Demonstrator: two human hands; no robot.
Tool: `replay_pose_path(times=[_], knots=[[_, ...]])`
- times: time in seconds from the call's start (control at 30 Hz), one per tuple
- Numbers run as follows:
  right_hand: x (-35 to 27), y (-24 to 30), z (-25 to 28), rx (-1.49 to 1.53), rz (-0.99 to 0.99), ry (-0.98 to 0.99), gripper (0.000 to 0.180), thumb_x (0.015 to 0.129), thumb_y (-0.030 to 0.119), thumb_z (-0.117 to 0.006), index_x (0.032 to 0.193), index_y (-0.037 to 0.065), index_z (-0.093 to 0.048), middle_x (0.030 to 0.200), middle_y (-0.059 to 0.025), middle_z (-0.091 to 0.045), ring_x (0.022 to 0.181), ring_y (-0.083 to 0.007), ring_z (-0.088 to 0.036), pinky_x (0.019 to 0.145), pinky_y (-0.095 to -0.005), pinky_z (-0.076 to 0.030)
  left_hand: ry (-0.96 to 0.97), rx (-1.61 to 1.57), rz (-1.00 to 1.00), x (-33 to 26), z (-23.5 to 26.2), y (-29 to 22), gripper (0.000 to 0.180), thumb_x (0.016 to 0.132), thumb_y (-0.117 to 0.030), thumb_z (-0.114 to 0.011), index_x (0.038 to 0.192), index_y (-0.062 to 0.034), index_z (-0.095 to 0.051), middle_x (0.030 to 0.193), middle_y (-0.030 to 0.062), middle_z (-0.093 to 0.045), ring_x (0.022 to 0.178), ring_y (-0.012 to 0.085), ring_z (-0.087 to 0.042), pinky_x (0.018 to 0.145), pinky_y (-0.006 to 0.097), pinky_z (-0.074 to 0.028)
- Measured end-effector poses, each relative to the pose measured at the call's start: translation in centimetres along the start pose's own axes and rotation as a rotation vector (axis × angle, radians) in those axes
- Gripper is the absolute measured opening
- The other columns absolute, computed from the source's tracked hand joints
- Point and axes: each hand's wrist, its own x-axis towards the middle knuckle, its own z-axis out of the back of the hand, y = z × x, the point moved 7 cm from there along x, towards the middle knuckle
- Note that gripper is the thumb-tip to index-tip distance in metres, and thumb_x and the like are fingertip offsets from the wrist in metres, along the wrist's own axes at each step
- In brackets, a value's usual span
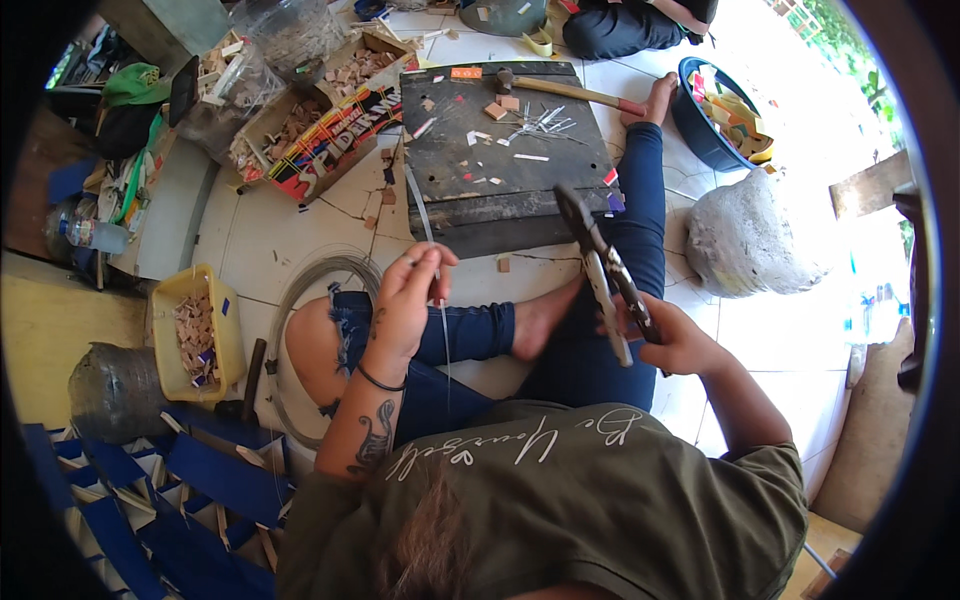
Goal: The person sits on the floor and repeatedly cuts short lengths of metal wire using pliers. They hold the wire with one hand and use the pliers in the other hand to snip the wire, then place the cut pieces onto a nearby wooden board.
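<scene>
My left hand (415, 290) is closed, fingertips pinched on a thin grey metal wire (423, 212) that sticks out above and below the fingers. Its upper end reaches over the left edge of a dark wooden board (470, 195). In my right hand (672, 335) is a pair of pliers (600, 250), its long dark jaws pointing up and left and its handles worn pale. The jaws are apart from the wire, near the board's front right corner. Short cut wires (548, 124) lie scattered on the board, beside small wood blocks (497, 110).
A hammer (570, 93) lies across the board's far side. Left of it stand a printed carton (335, 140) of wood pieces, a yellow basket (235, 335) and a wire coil (290, 310). A blue tub (690, 115) is at the right. Another person (620, 28) sits beyond.
</scene>
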Motion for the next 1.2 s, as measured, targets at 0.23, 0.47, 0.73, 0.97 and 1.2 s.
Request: replay_pose_path(times=[0.23, 0.47, 0.73, 0.97, 1.2], knots=[[3.1, -2.1, -1.8, 0.126, -0.012, 0.063, 0.060, 0.066, -0.006, -0.046, 0.125, 0.004, -0.041, 0.102, -0.0052, -0.046, 0.094, -0.0156, -0.045, 0.081, -0.0278, -0.038, 0.162, 0.053, 0.050, -0.1, -4.6, 0.0, 0.026, 0.096, -0.022, -0.040, 0.085, -0.0055, -0.056, 0.057, -0.0039, -0.046, 0.052, 0.0026, -0.039, 0.049, 0.016, -0.033], [4.1, -2.1, -2.3, 0.135, -0.011, 0.150, 0.058, 0.068, -0.004, -0.049, 0.125, 0.008, -0.043, 0.089, -0.0001, -0.046, 0.078, -0.0104, -0.044, 0.069, -0.0228, -0.038, 0.122, 0.070, 0.058, -0.2, -4.5, -0.3, 0.026, 0.095, -0.022, -0.041, 0.084, -0.0048, -0.057, 0.056, -0.0043, -0.044, 0.050, 0.0023, -0.037, 0.047, 0.017, -0.031], [5.0, -1.6, -1.3, -0.026, 0.052, 0.182, 0.058, 0.068, -0.002, -0.048, 0.125, 0.007, -0.042, 0.087, 0.0003, -0.047, 0.077, -0.0097, -0.044, 0.068, -0.0226, -0.038, 0.157, 0.126, 0.126, 0.3, -5.5, 0.8, 0.027, 0.095, -0.021, -0.041, 0.084, -0.0019, -0.057, 0.055, -0.0043, -0.041, 0.049, 0.0026, -0.036, 0.047, 0.018, -0.030], [5.5, -0.6, -1.7, -0.141, 0.146, 0.192, 0.052, 0.066, 0.000, -0.048, 0.118, 0.004, -0.045, 0.100, -0.0046, -0.046, 0.084, -0.0114, -0.045, 0.070, -0.0236, -0.039, 0.170, 0.204, 0.118, 0.5, -4.8, 1.1, 0.027, 0.095, -0.020, -0.040, 0.084, -0.0012, -0.057, 0.054, -0.0042, -0.040, 0.048, 0.0025, -0.035, 0.046, 0.017, -0.030], [5.6, -1.0, -2.1, -0.114, 0.123, 0.156, 0.048, 0.066, -0.001, -0.047, 0.113, 0.003, -0.046, 0.101, -0.0044, -0.047, 0.082, -0.0114, -0.046, 0.064, -0.0231, -0.040, 0.167, 0.228, 0.089, 0.9, -4.6, 1.5, 0.027, 0.095, -0.019, -0.040, 0.085, -0.0013, -0.057, 0.054, -0.0038, -0.040, 0.048, 0.0026, -0.034, 0.046, 0.018, -0.030]])
